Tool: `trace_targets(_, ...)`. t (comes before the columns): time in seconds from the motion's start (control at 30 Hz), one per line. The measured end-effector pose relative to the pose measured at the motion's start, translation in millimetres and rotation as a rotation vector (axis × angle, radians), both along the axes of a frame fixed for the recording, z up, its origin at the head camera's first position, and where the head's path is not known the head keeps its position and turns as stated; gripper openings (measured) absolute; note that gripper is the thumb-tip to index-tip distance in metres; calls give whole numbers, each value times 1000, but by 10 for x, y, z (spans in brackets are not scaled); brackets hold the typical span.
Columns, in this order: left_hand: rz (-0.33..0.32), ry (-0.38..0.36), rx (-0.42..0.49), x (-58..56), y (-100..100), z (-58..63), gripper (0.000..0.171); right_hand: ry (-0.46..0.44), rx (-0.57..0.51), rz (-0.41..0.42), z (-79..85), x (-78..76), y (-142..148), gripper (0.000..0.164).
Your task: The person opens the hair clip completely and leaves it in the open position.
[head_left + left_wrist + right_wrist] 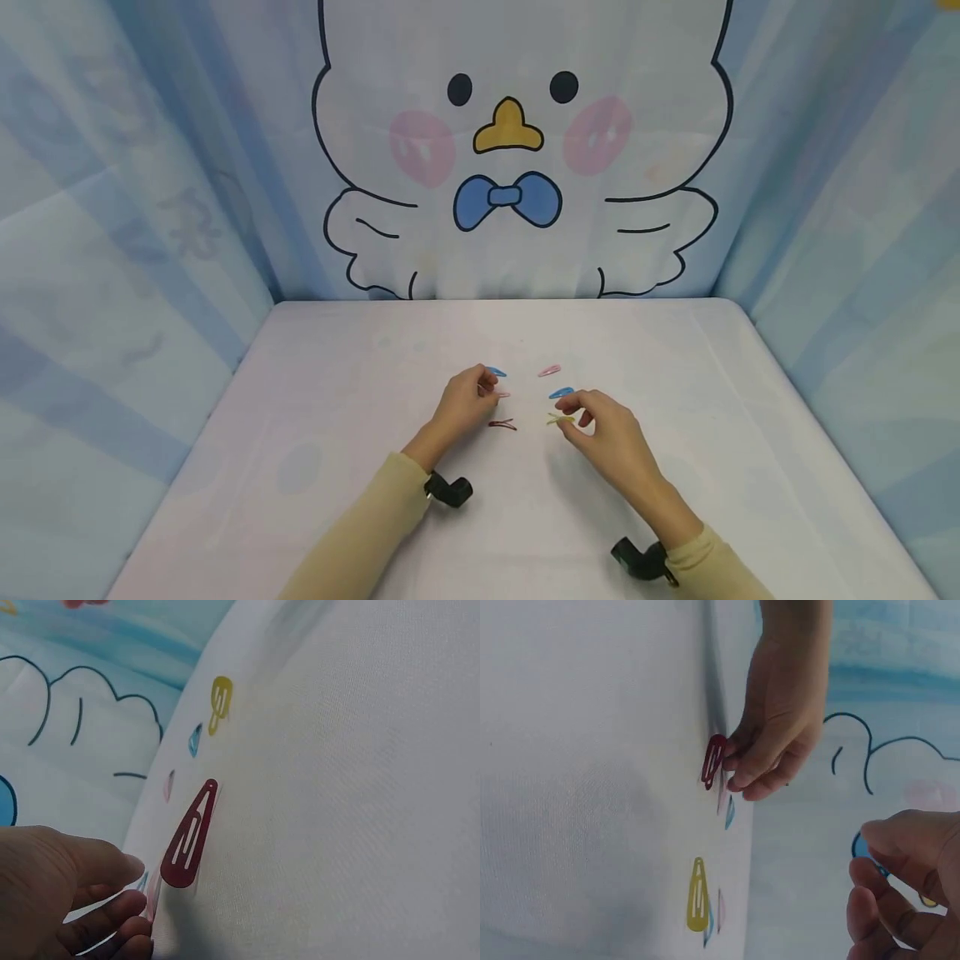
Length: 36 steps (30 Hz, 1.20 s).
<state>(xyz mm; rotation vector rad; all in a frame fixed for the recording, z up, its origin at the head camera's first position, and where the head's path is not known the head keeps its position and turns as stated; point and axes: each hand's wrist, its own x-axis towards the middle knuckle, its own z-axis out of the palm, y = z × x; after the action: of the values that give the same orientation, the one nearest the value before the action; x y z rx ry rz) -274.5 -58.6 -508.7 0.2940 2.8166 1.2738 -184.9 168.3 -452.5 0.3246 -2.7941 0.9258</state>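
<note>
Small snap hair clips lie on the table in two columns. In the left column are a blue clip (497,372), a pink clip (505,395) and a dark red clip (178,871). A pink clip (549,370), a blue clip (561,392) and a yellow clip (697,919) make up the right column. My left hand (467,404) hovers beside the left column, closest to its pink and blue clips, fingers loosely bent around nothing. Above the yellow clip is my right hand (611,429), thumb and forefinger apart; the right wrist view shows no clip between them.
The white table (315,517) spreads widely around the clips. Behind it hangs a curtain (517,258) with a cartoon bird, and blue curtains (112,250) close off both sides. A black wrist camera (450,491) sits on the left wrist, another camera (641,560) on the right.
</note>
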Motion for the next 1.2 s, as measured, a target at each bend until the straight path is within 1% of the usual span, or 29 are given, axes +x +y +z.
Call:
trace_targets(0.13,7,-6,-15,-43,13,-50,17,40,-9,15,55,70,-9,27)
trace_targets(0.3,-2,28,-60,-61,23,-93,11,113,-23,28,114,142,3,37)
trace_targets(0.4,-6,53,-95,-53,20,-100,10,125,-24,30,135,170,5,37)
trace_targets(0.57,-5,76,-123,-42,22,-89,11,103,-34,38,161,181,0,34)
trace_targets(0.73,-5,85,-111,-37,28,-94,11,67,-58,52,177,175,-8,30)
trace_targets(0.97,5,98,-100,-27,14,-141,12,21,-109,85,208,194,-27,21)
trace_targets(1.2,-2,89,-89,8,7,-121,13,6,-146,105,227,219,-34,18)
